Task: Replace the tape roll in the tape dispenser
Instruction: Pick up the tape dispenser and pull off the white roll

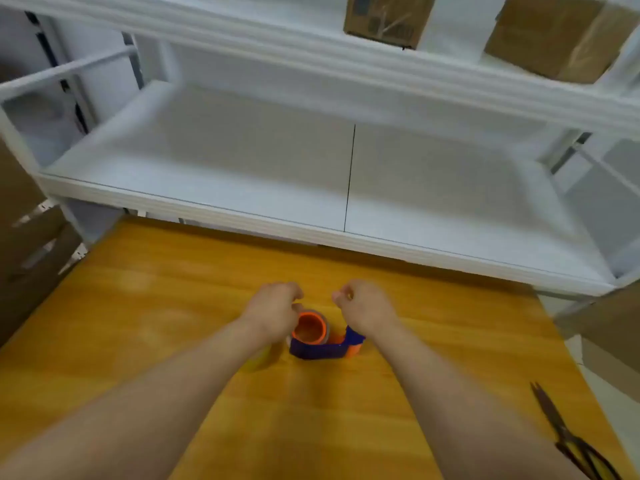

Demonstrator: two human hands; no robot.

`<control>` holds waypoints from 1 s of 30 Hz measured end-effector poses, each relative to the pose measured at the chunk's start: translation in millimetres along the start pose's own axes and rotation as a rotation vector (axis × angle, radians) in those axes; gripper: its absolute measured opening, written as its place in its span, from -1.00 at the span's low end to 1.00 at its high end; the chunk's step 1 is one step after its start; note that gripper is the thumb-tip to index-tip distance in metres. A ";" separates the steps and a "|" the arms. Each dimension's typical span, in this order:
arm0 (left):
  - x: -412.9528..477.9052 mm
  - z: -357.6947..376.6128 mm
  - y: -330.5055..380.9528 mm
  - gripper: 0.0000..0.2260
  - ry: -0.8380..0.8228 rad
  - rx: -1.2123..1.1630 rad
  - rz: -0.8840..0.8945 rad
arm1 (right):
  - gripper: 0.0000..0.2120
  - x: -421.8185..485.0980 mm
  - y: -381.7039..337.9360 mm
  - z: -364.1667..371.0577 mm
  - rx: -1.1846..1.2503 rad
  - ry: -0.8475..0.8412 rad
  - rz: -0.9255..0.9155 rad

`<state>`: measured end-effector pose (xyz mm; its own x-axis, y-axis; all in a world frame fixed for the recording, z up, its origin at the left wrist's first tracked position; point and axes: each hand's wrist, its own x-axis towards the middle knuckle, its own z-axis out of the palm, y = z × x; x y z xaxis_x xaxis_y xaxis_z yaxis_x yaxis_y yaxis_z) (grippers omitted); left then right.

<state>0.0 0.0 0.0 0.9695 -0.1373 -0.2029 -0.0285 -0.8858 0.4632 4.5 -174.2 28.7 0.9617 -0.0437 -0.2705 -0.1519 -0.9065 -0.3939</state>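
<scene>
A purple and orange tape dispenser point(323, 349) lies on its side on the wooden table point(145, 306). Its orange hub point(308, 329) faces up with a thin tape roll point(327, 333) around it. My left hand point(273, 308) comes in from the left, its curled fingers and thumb gripping the top edge of that roll. My right hand point(367, 304) hovers just right of the dispenser, fingers curled and fingertips pinched together; nothing shows between them in the blur. A translucent yellowish tape roll point(259, 358) sits beside my left forearm.
Scissors point(568, 434) lie at the table's right edge, near the front. A white shelf unit point(311, 223) rises right behind the table, with cardboard boxes point(388, 19) on its upper shelf. More cardboard point(20, 237) stands to the left.
</scene>
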 end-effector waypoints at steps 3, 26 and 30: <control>11.4 20.0 -2.7 -0.71 0.033 0.036 0.056 | -0.70 10.7 10.2 7.5 0.033 0.077 -0.020; -9.7 90.0 4.8 -0.75 0.079 0.514 0.273 | -0.77 -9.1 69.3 64.0 0.275 0.375 -0.166; -22.5 93.6 6.1 -0.79 0.118 0.474 0.254 | -0.75 -26.4 77.8 72.0 0.333 0.445 -0.100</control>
<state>-44.8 -43.8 -73.4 0.9378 -0.3463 -0.0243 -0.3452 -0.9377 0.0400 -49.1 -213.4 -58.1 0.9677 -0.2024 0.1503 -0.0495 -0.7371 -0.6740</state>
